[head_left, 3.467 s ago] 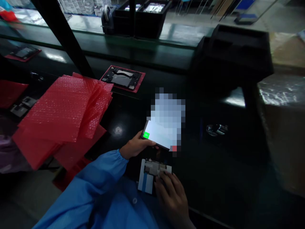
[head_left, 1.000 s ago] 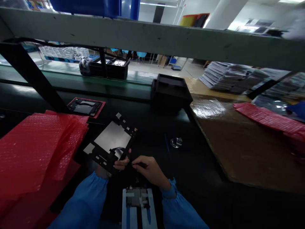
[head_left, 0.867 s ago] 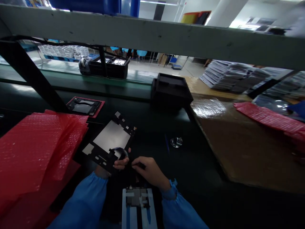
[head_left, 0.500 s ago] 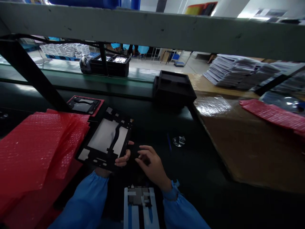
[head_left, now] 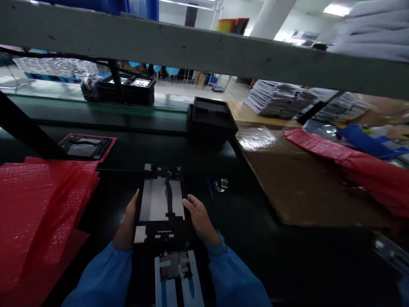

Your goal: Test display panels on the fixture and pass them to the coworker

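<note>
We saw the black panel (head_left: 161,205) lying flat just above the dark bench (head_left: 262,256), its long side running from 6 to 12 o'clock, with 2 pale windows split by a dark strip. The left hand (head_left: 126,226) grasped its 9 o'clock edge, with the thumb along the rim. The right hand (head_left: 200,219) grasped the 3 o'clock edge, its fingers laid on the frame. Both hands gripped the panel between them, and both wrists ended in blue sleeves (head_left: 105,273).

At 6 o'clock from the panel, just beside its near edge, sat a white-and-blue fixture (head_left: 175,277). At 9 o'clock lay a spread heap of red bubble bags (head_left: 38,204). At 10 o'clock, well apart, a second panel (head_left: 84,147) rested on a red bag. At 2 o'clock, near the panel, a shiny round piece (head_left: 220,184) lay on the bench. At 1 o'clock, farther off, stood a black tray (head_left: 211,119). A brown board (head_left: 303,187) stretched away at 3 o'clock, carrying more red bags (head_left: 335,157) at its far side. We could not tell what the round piece was.
</note>
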`<action>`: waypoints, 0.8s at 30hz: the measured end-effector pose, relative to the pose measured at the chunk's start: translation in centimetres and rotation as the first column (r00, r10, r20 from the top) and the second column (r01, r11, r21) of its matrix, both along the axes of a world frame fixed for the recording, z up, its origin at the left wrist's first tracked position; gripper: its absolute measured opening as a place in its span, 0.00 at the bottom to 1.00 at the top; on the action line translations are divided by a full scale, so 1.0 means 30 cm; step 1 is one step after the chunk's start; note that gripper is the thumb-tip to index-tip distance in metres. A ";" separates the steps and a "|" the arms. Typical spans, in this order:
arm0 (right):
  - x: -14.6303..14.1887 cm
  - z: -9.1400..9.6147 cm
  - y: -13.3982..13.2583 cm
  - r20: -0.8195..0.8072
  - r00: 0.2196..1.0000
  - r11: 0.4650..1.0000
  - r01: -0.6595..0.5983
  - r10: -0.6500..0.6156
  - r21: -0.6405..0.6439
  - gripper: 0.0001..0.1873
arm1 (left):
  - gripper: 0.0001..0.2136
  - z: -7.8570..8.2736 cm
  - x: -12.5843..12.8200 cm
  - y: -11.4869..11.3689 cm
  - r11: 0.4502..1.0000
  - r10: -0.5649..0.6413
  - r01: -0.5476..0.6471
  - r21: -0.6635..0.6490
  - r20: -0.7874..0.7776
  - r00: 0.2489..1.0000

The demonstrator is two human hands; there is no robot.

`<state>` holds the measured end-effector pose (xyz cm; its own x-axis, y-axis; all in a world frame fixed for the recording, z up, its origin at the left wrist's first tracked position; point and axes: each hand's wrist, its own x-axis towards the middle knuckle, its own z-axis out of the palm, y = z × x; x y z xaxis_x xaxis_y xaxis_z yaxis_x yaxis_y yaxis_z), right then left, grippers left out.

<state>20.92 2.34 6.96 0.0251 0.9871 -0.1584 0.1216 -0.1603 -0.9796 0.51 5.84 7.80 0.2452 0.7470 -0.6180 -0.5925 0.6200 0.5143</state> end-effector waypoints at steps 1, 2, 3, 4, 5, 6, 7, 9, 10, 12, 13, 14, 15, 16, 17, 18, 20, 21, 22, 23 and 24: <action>0.013 0.002 0.009 0.044 0.999 1.000 0.010 -0.010 0.005 0.21 | 0.18 0.008 -0.005 0.003 1.000 -0.004 0.004 -0.018 -0.024 1.000; 0.027 0.004 0.017 0.099 0.995 1.000 0.026 -0.027 0.014 0.22 | 0.16 0.015 -0.006 0.006 1.000 -0.004 0.003 -0.024 -0.065 0.998; 0.044 0.007 0.026 0.165 0.985 0.998 0.052 -0.056 0.025 0.22 | 0.14 0.019 -0.004 0.008 1.000 0.003 -0.005 -0.020 -0.121 0.993; 0.062 0.009 0.033 0.239 0.966 0.995 0.093 -0.100 0.038 0.21 | 0.14 0.021 0.001 0.008 1.000 0.023 -0.023 0.000 -0.185 0.982; 0.083 0.011 0.041 0.317 0.936 0.988 0.147 -0.156 0.053 0.20 | 0.15 0.020 0.010 0.009 0.999 0.048 -0.041 0.035 -0.240 0.970; 0.106 0.012 0.048 0.395 0.893 0.976 0.207 -0.216 0.066 0.18 | 0.16 0.016 0.020 0.008 0.996 0.075 -0.056 0.075 -0.274 0.959; 0.130 0.012 0.055 0.469 0.841 0.961 0.267 -0.269 0.074 0.16 | 0.16 0.009 0.031 0.008 0.992 0.092 -0.063 0.109 -0.285 0.954; 0.178 0.009 0.068 0.593 0.735 0.930 0.363 -0.329 0.066 0.13 | 0.13 -0.011 0.051 0.008 0.986 0.111 -0.072 0.150 -0.269 0.957; 0.200 0.005 0.074 0.641 0.692 0.917 0.396 -0.333 0.050 0.11 | 0.13 -0.023 0.058 0.008 0.984 0.119 -0.079 0.160 -0.262 0.958; 0.234 -0.005 0.085 0.703 0.638 0.901 0.433 -0.314 0.010 0.09 | 0.12 -0.048 0.065 0.010 0.982 0.132 -0.089 0.168 -0.263 0.956; 0.245 -0.011 0.089 0.718 0.628 0.899 0.437 -0.300 -0.006 0.09 | 0.13 -0.060 0.066 0.011 0.981 0.136 -0.091 0.174 -0.264 0.955; 0.250 -0.018 0.092 0.722 0.630 0.902 0.431 -0.287 -0.018 0.09 | 0.13 -0.070 0.067 0.012 0.979 0.138 -0.091 0.184 -0.260 0.956; 0.250 -0.025 0.095 0.715 0.643 0.910 0.414 -0.274 -0.023 0.10 | 0.14 -0.079 0.067 0.013 0.976 0.143 -0.094 0.197 -0.254 0.957; 0.243 -0.033 0.096 0.698 0.666 0.922 0.387 -0.263 -0.021 0.11 | 0.15 -0.085 0.068 0.013 0.974 0.148 -0.097 0.205 -0.248 0.958; 0.230 -0.041 0.096 0.670 0.698 0.936 0.351 -0.252 -0.014 0.13 | 0.16 -0.090 0.069 0.013 0.972 0.151 -0.100 0.212 -0.242 0.958; 0.211 -0.050 0.095 0.632 0.737 0.950 0.311 -0.242 0.002 0.14 | 0.16 -0.093 0.070 0.013 0.971 0.153 -0.102 0.215 -0.238 0.959; 0.160 -0.069 0.090 0.533 0.816 0.971 0.233 -0.225 0.054 0.13 | 0.16 -0.095 0.075 0.011 0.969 0.163 -0.110 0.220 -0.239 0.957; 0.131 -0.079 0.086 0.481 0.849 0.975 0.203 -0.220 0.087 0.12 | 0.16 -0.095 0.077 0.010 0.968 0.169 -0.113 0.226 -0.244 0.955; 0.102 -0.089 0.080 0.432 0.875 0.976 0.182 -0.216 0.121 0.12 | 0.15 -0.096 0.079 0.008 0.965 0.175 -0.116 0.235 -0.249 0.952; 0.075 -0.098 0.074 0.392 0.894 0.974 0.170 -0.217 0.153 0.12 | 0.14 -0.096 0.080 0.007 0.962 0.184 -0.120 0.246 -0.256 0.949; 0.053 -0.107 0.067 0.360 0.906 0.969 0.167 -0.224 0.183 0.13 | 0.14 -0.098 0.081 0.006 0.959 0.192 -0.125 0.254 -0.261 0.946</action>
<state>22.50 4.33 3.74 0.2489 0.9675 0.0445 0.4649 -0.0791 -0.8818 2.96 6.02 4.87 -0.0461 0.8920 -0.4497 -0.4837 0.3739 0.7914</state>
